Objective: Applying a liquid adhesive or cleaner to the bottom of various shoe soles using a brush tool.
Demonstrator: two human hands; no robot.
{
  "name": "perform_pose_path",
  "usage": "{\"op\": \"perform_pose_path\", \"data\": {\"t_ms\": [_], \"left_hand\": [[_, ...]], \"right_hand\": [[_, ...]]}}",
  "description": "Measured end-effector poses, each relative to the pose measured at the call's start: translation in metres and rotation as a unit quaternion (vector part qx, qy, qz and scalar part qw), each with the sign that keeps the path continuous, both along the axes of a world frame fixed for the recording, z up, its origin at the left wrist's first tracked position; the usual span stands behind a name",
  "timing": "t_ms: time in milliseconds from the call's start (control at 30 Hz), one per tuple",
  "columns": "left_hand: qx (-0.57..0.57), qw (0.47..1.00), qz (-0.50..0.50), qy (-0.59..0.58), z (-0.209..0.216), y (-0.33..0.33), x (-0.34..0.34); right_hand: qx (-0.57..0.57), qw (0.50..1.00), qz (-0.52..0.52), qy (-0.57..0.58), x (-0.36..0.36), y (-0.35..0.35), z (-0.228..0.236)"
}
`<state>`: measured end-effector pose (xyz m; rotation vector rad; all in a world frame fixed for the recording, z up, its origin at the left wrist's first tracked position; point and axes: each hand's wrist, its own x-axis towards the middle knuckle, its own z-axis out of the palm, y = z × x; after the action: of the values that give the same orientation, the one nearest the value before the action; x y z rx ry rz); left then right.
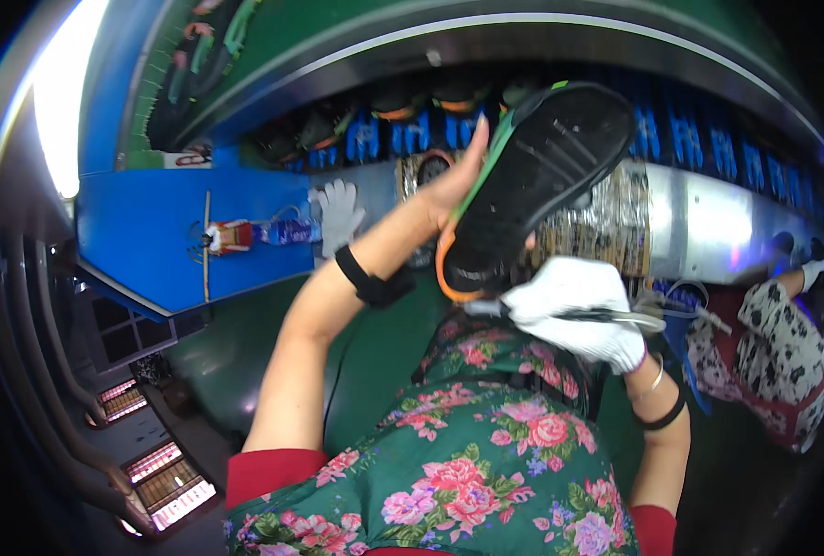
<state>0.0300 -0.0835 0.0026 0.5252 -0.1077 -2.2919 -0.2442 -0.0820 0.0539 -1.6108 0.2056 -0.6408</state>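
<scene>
A shoe with a black sole and green and orange edges is tilted in front of me, its sole facing up and its heel toward me. My bare left hand grips it along the left side; most of the fingers are hidden behind it. In a white knit glove, my right hand is closed around a slim handheld tool with a grey cord. The tool's tip is close by the orange heel edge; whether it touches, I cannot tell.
Behind the shoe runs a metal bench, partly wrapped in brown tape. Shoes and blue holders line a rack beyond it. On the blue table at left lie a bottle and a grey glove. A co-worker is at right.
</scene>
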Motion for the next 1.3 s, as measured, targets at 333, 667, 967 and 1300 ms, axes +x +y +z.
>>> {"op": "perform_pose_path", "data": {"t_ms": [333, 667, 967, 1300], "left_hand": [[-0.063, 0.978, 0.165, -0.113, -0.032, 0.059, -0.039], [0.033, 0.964, 0.222, 0.140, 0.013, 0.078, -0.047], [-0.069, 0.960, 0.229, 0.146, -0.008, 0.075, -0.089], [-0.088, 0.961, 0.187, 0.182, -0.033, 0.088, -0.092]], "right_hand": [[-0.161, 0.951, -0.258, 0.064, -0.010, -0.036, 0.022], [-0.221, 0.925, -0.304, 0.045, -0.009, -0.004, 0.038], [-0.313, 0.878, -0.362, 0.001, -0.002, -0.006, 0.046], [-0.413, 0.850, -0.320, 0.071, 0.016, -0.017, 0.068]]}}
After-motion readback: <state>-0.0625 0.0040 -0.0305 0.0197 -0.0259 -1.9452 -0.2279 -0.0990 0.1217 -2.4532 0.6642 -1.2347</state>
